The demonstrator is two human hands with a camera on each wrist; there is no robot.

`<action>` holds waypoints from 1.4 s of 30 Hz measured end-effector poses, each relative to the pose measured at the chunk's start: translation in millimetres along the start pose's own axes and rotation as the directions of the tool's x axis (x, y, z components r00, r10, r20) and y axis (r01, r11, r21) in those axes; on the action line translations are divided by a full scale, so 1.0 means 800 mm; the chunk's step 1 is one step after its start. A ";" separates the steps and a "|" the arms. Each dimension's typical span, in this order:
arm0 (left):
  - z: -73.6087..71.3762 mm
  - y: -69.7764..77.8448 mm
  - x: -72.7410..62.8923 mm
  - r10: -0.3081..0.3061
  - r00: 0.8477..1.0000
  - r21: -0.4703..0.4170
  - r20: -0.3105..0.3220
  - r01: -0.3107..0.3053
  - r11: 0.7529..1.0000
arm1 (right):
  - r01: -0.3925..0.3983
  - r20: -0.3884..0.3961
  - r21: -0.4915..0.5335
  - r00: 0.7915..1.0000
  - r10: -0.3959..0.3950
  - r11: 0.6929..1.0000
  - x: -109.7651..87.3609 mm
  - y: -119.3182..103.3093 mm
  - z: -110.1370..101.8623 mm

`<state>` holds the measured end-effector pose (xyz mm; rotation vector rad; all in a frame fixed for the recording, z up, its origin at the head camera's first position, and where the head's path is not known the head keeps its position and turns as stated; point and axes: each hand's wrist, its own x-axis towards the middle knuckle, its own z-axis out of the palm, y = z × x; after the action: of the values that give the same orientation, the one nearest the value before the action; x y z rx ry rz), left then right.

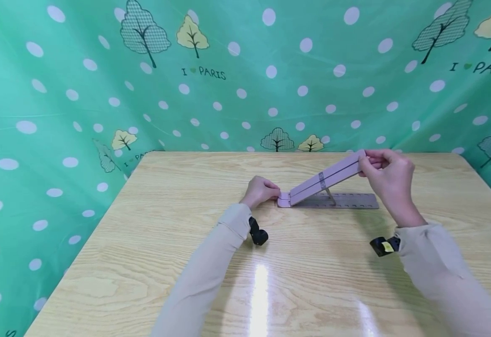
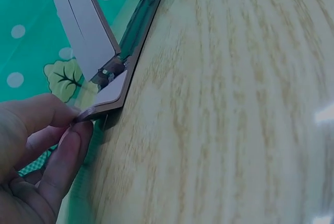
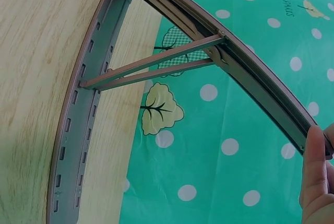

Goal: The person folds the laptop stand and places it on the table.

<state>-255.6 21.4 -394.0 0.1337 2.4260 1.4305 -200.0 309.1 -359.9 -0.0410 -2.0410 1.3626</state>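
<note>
A pinkish metal folding stand [image 1: 328,178], hinged near its left end, sits on the table with its upper panel tilted up to the right. Its slotted base [image 3: 68,145] lies flat on the wood. A thin support strut [image 3: 156,67] runs from the panel's underside down to the base's slots. At the low hinged end, my left hand [image 1: 260,191] pinches the edge of the short end plate [image 2: 112,91] between thumb and fingers. My right hand [image 1: 389,175] grips the panel's raised end, thumb on the near side. Only part of that hand shows in the right wrist view.
The wooden table [image 1: 144,243] carries the stand near its back edge. Behind it hangs a green curtain [image 1: 212,112] with white dots and printed trees. Black wrist-worn devices sit below both hands, and a bright light reflection crosses the table's front.
</note>
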 end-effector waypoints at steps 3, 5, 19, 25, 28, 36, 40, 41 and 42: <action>0.001 -0.001 -0.001 0.004 1.000 -0.007 0.003 -0.004 1.000 | 0.021 0.009 -0.080 1.000 -0.020 0.997 0.011 0.043 -0.002; 0.001 -0.001 -0.002 0.010 1.000 0.000 0.002 -0.010 1.000 | 0.033 -0.005 -0.164 0.999 -0.035 0.986 0.020 0.088 -0.002; 0.002 -0.007 -0.002 0.023 1.000 -0.027 -0.010 -0.023 0.999 | 0.021 -0.004 -0.232 1.000 -0.022 0.973 0.024 0.118 -0.004; 0.003 -0.009 -0.002 0.035 0.999 0.003 -0.024 -0.035 0.999 | 0.022 -0.015 -0.227 1.000 -0.026 0.974 0.026 0.136 -0.005; 0.004 -0.010 -0.002 0.032 0.999 -0.007 -0.022 -0.032 0.999 | 0.013 -0.009 -0.206 1.000 -0.015 0.978 0.025 0.134 -0.007; 0.003 -0.011 -0.001 0.035 0.999 -0.017 -0.013 -0.035 0.999 | 0.003 -0.008 -0.200 1.000 -0.005 0.980 0.024 0.132 -0.009; 0.002 -0.012 -0.003 0.035 0.999 -0.008 -0.014 -0.035 0.999 | 0.001 -0.003 -0.198 1.000 -0.001 0.980 0.024 0.133 -0.009; 0.002 -0.012 -0.003 0.034 0.999 -0.009 -0.012 -0.034 0.999 | 0.001 -0.002 -0.202 1.000 -0.001 0.979 0.024 0.134 -0.009; 0.002 -0.012 -0.004 0.033 0.999 -0.009 -0.010 -0.034 0.999 | 0.000 0.000 -0.209 1.000 0.000 0.978 0.024 0.134 -0.009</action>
<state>-251.5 17.5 -402.1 0.1664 2.4357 1.4599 -246.3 370.9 -437.7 -0.1332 -2.1765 1.1417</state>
